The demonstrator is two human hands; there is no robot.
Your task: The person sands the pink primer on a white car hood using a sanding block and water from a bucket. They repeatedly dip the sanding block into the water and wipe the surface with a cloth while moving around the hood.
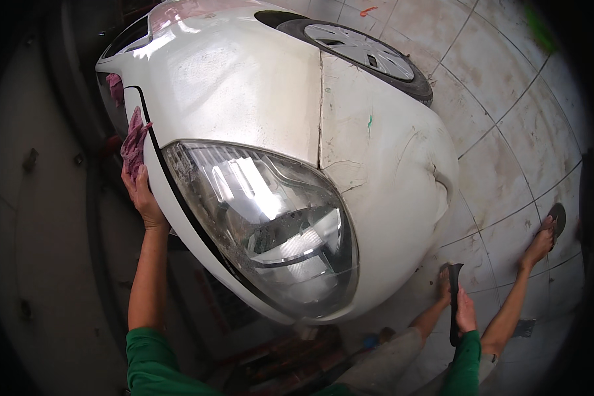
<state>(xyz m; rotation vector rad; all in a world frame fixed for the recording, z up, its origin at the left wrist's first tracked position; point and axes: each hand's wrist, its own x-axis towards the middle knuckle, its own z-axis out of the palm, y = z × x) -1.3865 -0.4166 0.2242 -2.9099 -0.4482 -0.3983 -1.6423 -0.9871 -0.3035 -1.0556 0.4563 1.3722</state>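
A white car front fills the middle, with its hood edge and dusty clear headlight (270,231) toward me. My left hand (143,200) is closed at the hood edge on the left, its fingers at the lower end of a crumpled pink-purple cloth (134,145). Part of the grip is hidden behind the edge. Low on the right, my right hand (466,311) is wrapped round a long, narrow black piece (454,300), held upright in front of my leg. Its exact kind cannot be made out.
The bumper (389,158) has cracks, scuffs and a dent. A wheel (360,49) stands beyond it. A second pink cloth (115,89) lies farther along the hood edge. Stained tiles (508,165) cover the floor; my sandalled foot (542,239) rests at right.
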